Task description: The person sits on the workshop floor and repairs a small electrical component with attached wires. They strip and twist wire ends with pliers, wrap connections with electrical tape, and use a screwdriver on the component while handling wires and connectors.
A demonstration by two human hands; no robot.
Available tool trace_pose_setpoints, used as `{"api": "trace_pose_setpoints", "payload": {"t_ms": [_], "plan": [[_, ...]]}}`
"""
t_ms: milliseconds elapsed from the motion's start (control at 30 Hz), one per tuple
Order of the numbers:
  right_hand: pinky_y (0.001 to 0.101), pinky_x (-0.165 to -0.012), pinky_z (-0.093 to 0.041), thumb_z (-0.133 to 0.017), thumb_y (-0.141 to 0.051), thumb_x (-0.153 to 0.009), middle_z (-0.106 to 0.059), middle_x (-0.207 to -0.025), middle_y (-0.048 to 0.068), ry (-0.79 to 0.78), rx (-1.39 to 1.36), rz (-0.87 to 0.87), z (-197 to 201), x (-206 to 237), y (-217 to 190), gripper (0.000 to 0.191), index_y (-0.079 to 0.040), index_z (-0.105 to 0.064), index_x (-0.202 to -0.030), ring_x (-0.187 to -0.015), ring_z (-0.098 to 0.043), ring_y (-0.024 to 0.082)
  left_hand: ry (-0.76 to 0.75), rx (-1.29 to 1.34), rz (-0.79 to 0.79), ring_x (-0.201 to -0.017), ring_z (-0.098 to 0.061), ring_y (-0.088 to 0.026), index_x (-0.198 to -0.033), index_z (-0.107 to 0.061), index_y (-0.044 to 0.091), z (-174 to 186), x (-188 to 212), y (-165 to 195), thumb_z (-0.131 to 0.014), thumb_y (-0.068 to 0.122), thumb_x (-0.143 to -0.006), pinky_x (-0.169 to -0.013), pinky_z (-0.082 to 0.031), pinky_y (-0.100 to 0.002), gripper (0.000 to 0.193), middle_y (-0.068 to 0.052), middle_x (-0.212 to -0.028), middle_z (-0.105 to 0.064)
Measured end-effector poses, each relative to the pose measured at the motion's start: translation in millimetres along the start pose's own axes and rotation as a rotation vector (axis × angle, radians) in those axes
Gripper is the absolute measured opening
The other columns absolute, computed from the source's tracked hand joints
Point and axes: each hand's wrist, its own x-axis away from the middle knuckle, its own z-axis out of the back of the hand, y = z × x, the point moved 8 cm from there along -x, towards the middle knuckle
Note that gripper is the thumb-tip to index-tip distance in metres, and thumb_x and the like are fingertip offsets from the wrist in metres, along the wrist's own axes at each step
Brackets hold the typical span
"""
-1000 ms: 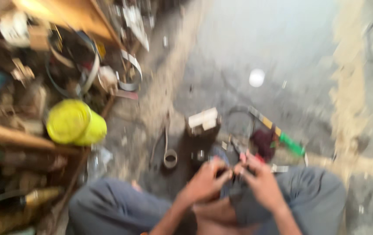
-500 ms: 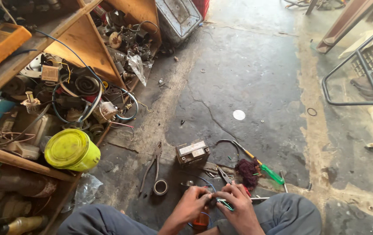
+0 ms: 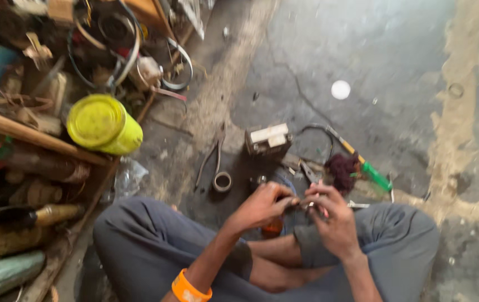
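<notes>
The person wears grey trousers (image 3: pixel 155 246), loose and rolled up to the knees, leaving the shins bare. An orange wristband (image 3: pixel 190 289) circles the left wrist. Both forearms are bare, with no sleeves showing.

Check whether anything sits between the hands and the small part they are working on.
Nothing visible does. The left hand and right hand meet directly on the small metal part, fingertips pinching it above the lap. The picture is blurred, so the part's shape is unclear. The pliers and metal ring lie apart on the floor.
</notes>
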Motion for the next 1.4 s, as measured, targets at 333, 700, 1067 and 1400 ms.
{"api": "trace_pose_setpoints", "payload": {"t_ms": [333, 700, 1067, 1400], "plan": [[0.0241, -0.100, -0.046, -0.064, 0.001, -0.096, -0.075, -0.099, 0.007, 0.019, -0.400, -0.270, -17.7, 9.2, 34.7, 0.011, 0.007, -0.071, -0.102, -0.127, -0.063, 0.016, -0.017, -0.139, -0.179, -0.086, -0.073, -0.030, -0.098, -0.074, -0.001, 1.3, 7.5, 35.3, -0.063, 0.012, -0.090, -0.078, -0.056, -0.039, 0.019, -0.017, -0.090, -0.072], [0.0186, -0.072, -0.048, -0.066, -0.009, -0.098, -0.071, -0.075, 0.002, -0.007, -0.430, -0.443, -27.5, 13.3, 63.4, 0.016, 0.003, -0.070, -0.089, -0.070, -0.061, 0.005, 0.135, -0.332, -0.474, -0.098, -0.063, -0.034, -0.095, -0.069, 0.000, -8.4, 24.2, 66.2, -0.067, 0.009, -0.091, -0.090, -0.050, -0.043, 0.010, -0.013, -0.096, -0.065], [0.0217, -0.055, -0.043, -0.064, -0.011, -0.099, -0.064, -0.072, 0.000, -0.209, -0.757, -0.651, -44.3, 20.1, 99.7, 0.018, 0.000, -0.070, -0.085, -0.059, -0.057, 0.007, 0.211, -0.479, -0.565, -0.100, -0.058, -0.029, -0.122, -0.064, 0.001, -9.4, 40.3, 93.5, -0.064, 0.005, -0.092, -0.090, -0.049, -0.041, 0.031, -0.011, -0.104, -0.058], [0.0230, -0.049, -0.041, -0.064, -0.019, -0.103, -0.062, -0.069, 0.001, -0.293, -0.751, -0.807, -54.5, 30.4, 110.0, 0.028, 0.003, -0.068, -0.087, -0.057, -0.054, 0.007, 0.105, -0.696, -0.567, -0.102, -0.058, -0.030, -0.101, -0.064, -0.001, -22.8, 36.5, 81.8, -0.060, -0.002, -0.079, -0.096, -0.050, -0.041, 0.022, -0.012, -0.101, -0.058]]}}
